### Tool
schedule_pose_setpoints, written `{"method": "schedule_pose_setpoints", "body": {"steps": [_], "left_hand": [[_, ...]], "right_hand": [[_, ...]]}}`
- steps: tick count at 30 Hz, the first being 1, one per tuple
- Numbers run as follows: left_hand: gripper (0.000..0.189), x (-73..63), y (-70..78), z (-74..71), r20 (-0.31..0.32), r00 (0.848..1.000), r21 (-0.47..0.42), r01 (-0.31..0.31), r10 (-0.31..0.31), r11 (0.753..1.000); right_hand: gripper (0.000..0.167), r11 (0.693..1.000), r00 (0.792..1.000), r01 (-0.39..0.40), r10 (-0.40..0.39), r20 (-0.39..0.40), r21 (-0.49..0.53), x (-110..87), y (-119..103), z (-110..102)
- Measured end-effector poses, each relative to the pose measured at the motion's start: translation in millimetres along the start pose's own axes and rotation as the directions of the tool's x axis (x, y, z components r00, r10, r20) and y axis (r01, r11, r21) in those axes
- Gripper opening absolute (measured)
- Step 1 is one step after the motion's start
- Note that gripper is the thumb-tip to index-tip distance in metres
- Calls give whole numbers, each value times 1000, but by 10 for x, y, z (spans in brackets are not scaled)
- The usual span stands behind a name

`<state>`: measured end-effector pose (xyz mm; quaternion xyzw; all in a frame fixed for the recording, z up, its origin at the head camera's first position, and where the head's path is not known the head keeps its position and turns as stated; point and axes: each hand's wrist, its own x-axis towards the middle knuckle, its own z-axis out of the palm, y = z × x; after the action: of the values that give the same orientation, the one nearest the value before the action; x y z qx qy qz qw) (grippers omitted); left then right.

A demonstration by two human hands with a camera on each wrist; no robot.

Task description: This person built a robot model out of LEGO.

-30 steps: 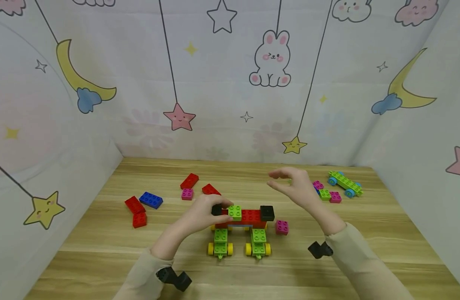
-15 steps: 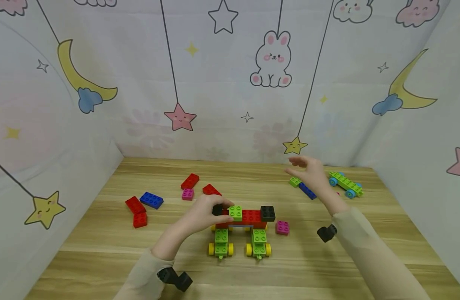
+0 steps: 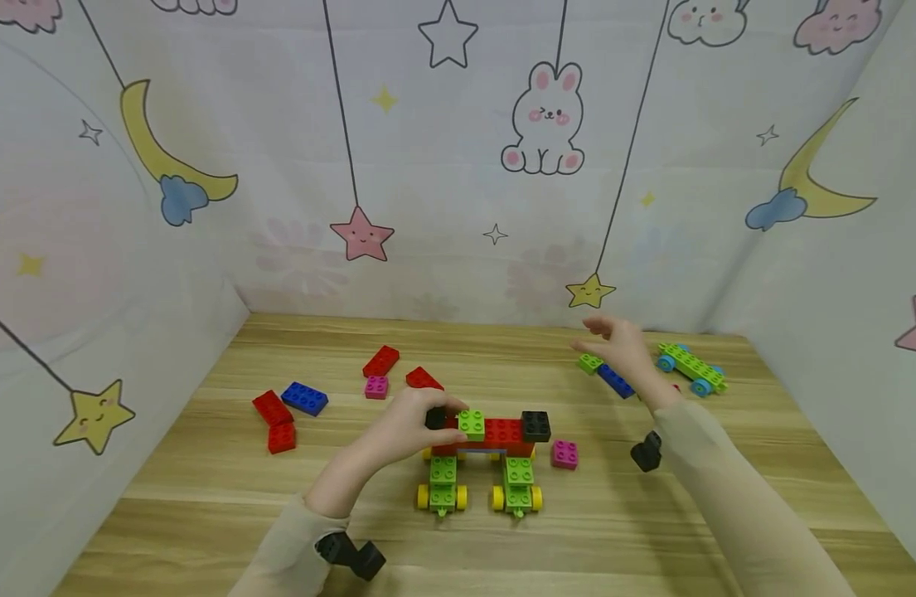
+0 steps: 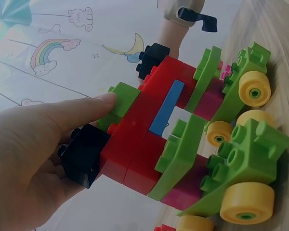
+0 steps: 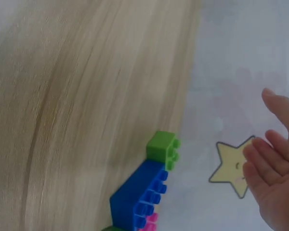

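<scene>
My left hand [image 3: 409, 423] pinches a lime green toy brick [image 3: 471, 424] on top of a built brick vehicle. In the left wrist view the thumb lies along this brick, and the other fingers are partly hidden behind a black brick [image 4: 84, 154]. The vehicle has a red brick body [image 3: 504, 431], another black brick [image 3: 535, 426] at its right end, and two lime wheeled bases with yellow wheels [image 4: 245, 204]. Over the back right of the table, my right hand [image 3: 625, 352] holds nothing, fingers loosely bent, near a small lime brick [image 5: 160, 147] and a long blue brick [image 5: 137, 195].
A magenta brick [image 3: 565, 454] lies just right of the vehicle. Further left are red bricks [image 3: 273, 408], a blue brick [image 3: 304, 398] and a pink brick [image 3: 376, 387]. A lime wheeled base with blue wheels [image 3: 692, 368] stands at the back right. A printed cloth backdrop [image 3: 428, 274] borders the table.
My right hand has moved right and farther back, uncovering the lime and blue bricks and covering most of the pink ones. The left hand keeps its hold on the lime brick.
</scene>
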<state>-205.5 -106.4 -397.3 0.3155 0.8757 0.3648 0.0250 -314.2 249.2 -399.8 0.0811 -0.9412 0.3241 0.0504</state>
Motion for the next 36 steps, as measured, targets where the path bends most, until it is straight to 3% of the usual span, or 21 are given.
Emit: {"method": "schedule_pose_setpoints", "body": {"steps": [11,19,31,36], "left_hand": [[32,-1,6,5,-2,1000,8,0,0,1000],[33,0,9,-2,3,1000,5,-4,4,1000],[32,-11,18,-13,5,1000,-9,-10,10,1000],[32,-11,21,-19,9,1000,-12,-2,2,1000]], "right_hand": [[55,997,999,-38,39,15,-64,103,222,108],[55,997,998,-53,55,27,-58,132,336,190],[54,990,992,-82,92,88,-112,179,458,255],[53,989,991,-54,70,113,-141,176,478,269]]}}
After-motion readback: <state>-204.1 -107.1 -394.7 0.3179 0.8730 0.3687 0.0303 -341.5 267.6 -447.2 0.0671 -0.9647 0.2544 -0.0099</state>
